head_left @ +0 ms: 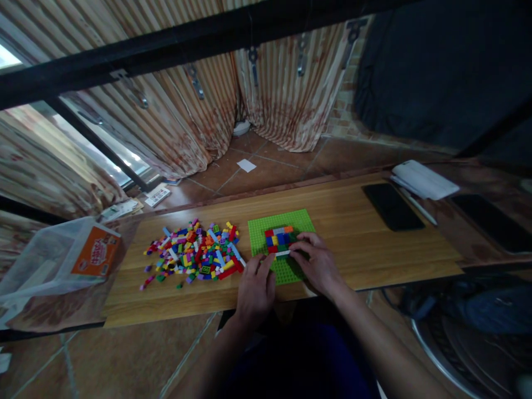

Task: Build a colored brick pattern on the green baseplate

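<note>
A small block build of red, blue, yellow, grey and orange bricks (pixel 279 239) stands on a green studded baseplate (pixel 257 225). Along its near side lies a long white brick (pixel 282 253), its right end pinched between the thumb and finger of my right hand (pixel 319 263). My left hand (pixel 255 288) rests over the baseplate's near left corner, fingers bent, fingertips close to the build's near left end. What those fingers hold, if anything, is hidden. Left of the baseplate spreads a pile of loose coloured bricks (pixel 199 249).
A wooden board (pixel 341 221) carries everything. To the right lie a black phone (pixel 393 206), a white pen (pixel 419 207) and a white object (pixel 426 179). On the left stands a clear plastic bin (pixel 54 249) with an orange label. A dark metal bar (pixel 199 41) with hanging clips crosses above.
</note>
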Available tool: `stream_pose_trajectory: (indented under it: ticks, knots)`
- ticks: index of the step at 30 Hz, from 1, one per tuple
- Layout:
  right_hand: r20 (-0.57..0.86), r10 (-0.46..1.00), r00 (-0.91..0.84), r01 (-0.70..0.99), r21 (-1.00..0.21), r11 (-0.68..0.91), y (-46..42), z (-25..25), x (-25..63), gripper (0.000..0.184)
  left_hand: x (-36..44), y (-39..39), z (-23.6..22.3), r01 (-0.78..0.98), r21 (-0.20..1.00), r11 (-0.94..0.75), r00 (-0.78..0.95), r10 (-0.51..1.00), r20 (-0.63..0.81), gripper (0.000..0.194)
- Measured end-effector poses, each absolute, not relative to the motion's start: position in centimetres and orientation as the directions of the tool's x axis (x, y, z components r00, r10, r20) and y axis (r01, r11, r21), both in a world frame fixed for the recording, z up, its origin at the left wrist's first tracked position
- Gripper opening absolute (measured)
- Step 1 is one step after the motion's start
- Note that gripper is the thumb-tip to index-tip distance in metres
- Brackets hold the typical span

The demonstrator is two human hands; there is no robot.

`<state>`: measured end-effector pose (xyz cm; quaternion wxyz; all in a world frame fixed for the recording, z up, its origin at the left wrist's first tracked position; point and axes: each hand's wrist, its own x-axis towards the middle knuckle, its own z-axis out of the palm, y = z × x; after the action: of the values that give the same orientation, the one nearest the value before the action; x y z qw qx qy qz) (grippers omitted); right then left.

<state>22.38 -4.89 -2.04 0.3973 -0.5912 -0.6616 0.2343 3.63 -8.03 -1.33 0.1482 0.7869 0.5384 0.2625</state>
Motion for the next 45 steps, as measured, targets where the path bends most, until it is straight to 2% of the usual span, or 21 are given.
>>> stream_pose_trajectory:
  ticks: [5,16,45]
  knots:
    - [0.202,0.977,0.065,0.543,-0.829,0.136,-4.7,-2.1,22.2,0.011,4.0,-7.8,-1.7,0.814,0.422,-0.399,0.321,0.915,0.246,0.044]
    - [0.154,0.981,0.114,0.426,-0.9,0.092,-4.4,-2.4,22.5,0.013,4.6,-7.9,-1.7,0.859,0.305,-0.411,0.333,0.901,0.276,0.042]
    - [0.105,0.986,0.13,0.433,-0.9,0.039,-3.9,-2.3,22.3,0.012,5.2,-7.9,-2.3,0.887,0.208,-0.412,0.335,0.885,0.323,0.04]
